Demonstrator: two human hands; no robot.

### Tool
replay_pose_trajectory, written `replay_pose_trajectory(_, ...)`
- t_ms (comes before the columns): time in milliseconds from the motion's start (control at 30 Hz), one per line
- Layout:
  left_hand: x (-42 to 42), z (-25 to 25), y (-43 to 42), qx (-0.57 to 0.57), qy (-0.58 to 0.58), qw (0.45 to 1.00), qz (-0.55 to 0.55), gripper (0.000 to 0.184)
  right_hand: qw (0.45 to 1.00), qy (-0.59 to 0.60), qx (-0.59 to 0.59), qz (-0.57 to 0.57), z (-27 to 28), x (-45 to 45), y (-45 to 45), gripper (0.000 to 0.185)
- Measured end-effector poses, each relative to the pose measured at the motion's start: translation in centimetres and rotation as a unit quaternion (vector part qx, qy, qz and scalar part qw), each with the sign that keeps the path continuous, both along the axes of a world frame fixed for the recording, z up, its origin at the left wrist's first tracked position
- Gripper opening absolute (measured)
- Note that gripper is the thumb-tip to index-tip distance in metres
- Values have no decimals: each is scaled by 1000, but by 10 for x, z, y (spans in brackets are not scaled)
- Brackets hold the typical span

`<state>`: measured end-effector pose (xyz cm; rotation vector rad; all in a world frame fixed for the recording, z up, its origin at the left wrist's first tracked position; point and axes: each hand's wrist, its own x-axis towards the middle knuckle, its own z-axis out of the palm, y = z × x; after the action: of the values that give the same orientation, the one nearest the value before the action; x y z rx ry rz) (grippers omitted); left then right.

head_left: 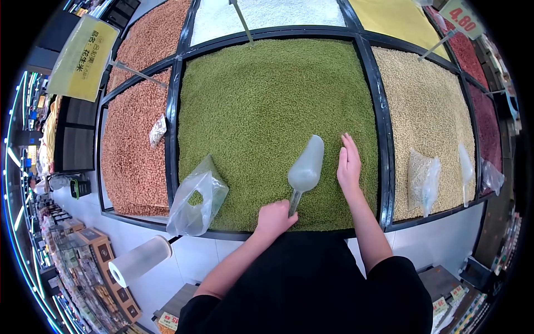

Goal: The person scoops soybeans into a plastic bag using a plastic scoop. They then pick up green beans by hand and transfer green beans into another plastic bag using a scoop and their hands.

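- Shop interior, bulk-goods display; black-framed bins side by side, pale tiled floor, roll of plastic bags (142, 260) off the near left corner.
- Middle bin (380, 111): green beans (267, 100), spread edge to edge.
- Scoop (306, 167): over the green beans, near half, right of centre; bowl toward far edge, handle toward near edge. Cannot tell if it carries beans.
- Left hand (275, 217): fingers closed round the scoop handle, by near edge.
- Right hand (349, 167): open, fingers extended, nothing gripped, near right edge; contact with beans unclear.
- Plastic bag (186, 209): near left corner, partly over the rim.
- Reddish bin contents (133, 178) to the left; pale beans (431, 111) and filled bag (420, 181) to the right.
- Risks, judged: fast scoop swing could fling beans over near edge; handle-end grip could let a loaded bowl tip; left forearm could knock the bag floorward.
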<state>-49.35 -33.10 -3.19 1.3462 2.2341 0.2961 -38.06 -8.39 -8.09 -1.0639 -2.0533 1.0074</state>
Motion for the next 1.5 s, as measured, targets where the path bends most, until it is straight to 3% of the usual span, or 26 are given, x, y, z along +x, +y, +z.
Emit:
replay_pose_trajectory(67,0,11,1,3,-3,1000,6,35,1000,15,16,-22,15,9,-13,37)
replay_pose_trajectory(133,-1,23,-2,32,-92,992,84,33,997,45,10,-54,28,17,-27,34)
replay_pose_trajectory(200,-4,30,-6,44,-132,986,91,31,991,73,63,-87,26,25,-42,26)
replay_pose_trajectory(267,-3,31,-8,56,-171,978,100,28,979,114,-160,-49,24,41,-63,22)
replay_pose_trajectory(300,0,29,-7,72,-287,946,131,25,979,115,-160,-49,25,46,-72,22)
replay_pose_trajectory(333,2,29,-6,88,-398,899,160,23,959,130,-250,-26,26,48,-83,23)
replay_pose_trajectory(433,3,34,4,88,-473,869,118,15,892,168,-419,32,35,36,-106,24)
replay_pose_trajectory(500,2,34,11,77,-462,880,75,16,875,171,-450,52,50,21,-117,24)
replay_pose_trajectory(567,1,37,16,66,-450,890,31,17,806,232,-544,16,61,11,-124,31)
replay_pose_trajectory(600,2,42,18,81,-412,907,8,19,806,233,-544,17,61,11,-122,31)
replay_pose_trajectory(733,5,37,16,140,-316,939,3,29,858,218,-464,42,50,18,-95,27)
replay_pose_trajectory(767,5,32,12,140,-316,938,4,29,885,195,-422,0,49,19,-85,23)
replay_pose_trajectory(867,2,9,-9,133,-330,931,78,31,948,103,-292,-68,39,35,-50,22)
replay_pose_trajectory(900,1,-1,-18,153,-343,918,123,31,973,102,-192,-81,28,39,-39,27)
replay_pose_trajectory(933,-1,-6,-26,174,-356,903,166,32,985,17,-137,-102,36,46,-30,31)
replay_pose_trajectory(1000,-5,-18,-42,171,-362,896,190,31,982,-90,-103,-127,38,57,-15,33)
replay_pose_trajectory(1067,-8,-30,-54,218,-414,832,299,29,980,-108,-99,-138,38,60,-11,32)
replay_pose_trajectory(1167,-18,-28,-59,233,-415,810,343,28,982,-119,-58,-135,35,62,-10,34)
replay_pose_trajectory(1233,-24,-24,-60,246,-415,800,357,30,975,-142,-105,-135,35,62,-11,37)
replay_pose_trajectory(1267,-25,-23,-58,246,-415,800,357,30,975,-143,-105,-135,33,62,-13,37)
replay_pose_trajectory(1333,-27,-19,-53,278,-422,768,393,32,978,-144,80,-131,31,60,-20,37)
replay_pose_trajectory(1400,-27,-15,-47,283,-421,761,404,34,979,-103,101,-140,41,54,-28,34)
replay_pose_trajectory(1467,-26,-13,-40,330,-440,715,432,35,980,-61,121,-148,47,42,-37,32)
replay_pose_trajectory(1500,-26,-14,-37,330,-439,716,432,35,990,-20,98,-99,47,37,-41,30)
